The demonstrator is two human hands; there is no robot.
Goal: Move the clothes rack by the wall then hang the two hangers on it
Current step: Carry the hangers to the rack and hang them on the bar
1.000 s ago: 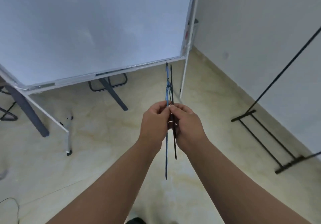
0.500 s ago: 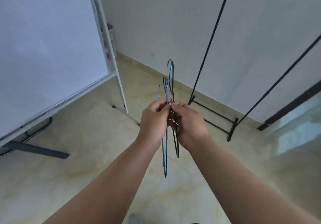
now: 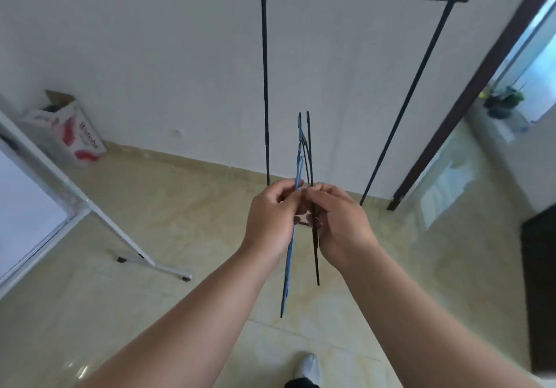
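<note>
A black clothes rack (image 3: pixel 265 86) stands against the white wall straight ahead, its top bar high in the view with nothing hanging on it. Both hands meet in front of it at chest height. My left hand (image 3: pixel 270 219) pinches a blue hanger (image 3: pixel 289 261), seen edge-on, hook up. My right hand (image 3: pixel 340 222) grips a black hanger (image 3: pixel 315 255) just right of the blue one. The two hooks stand close together above my fingers, a little apart lower down.
A whiteboard on a wheeled stand (image 3: pixel 99 219) leans in at the left. A white and red cardboard box (image 3: pixel 72 135) sits by the wall at the left. A dark door frame (image 3: pixel 469 92) and a bright doorway lie to the right. My shoe (image 3: pixel 307 369) shows at the bottom.
The view has swung right, from the whiteboard to the rack, which now stands straight ahead. My hands keep both hangers, whose lower ends have drawn slightly apart.
</note>
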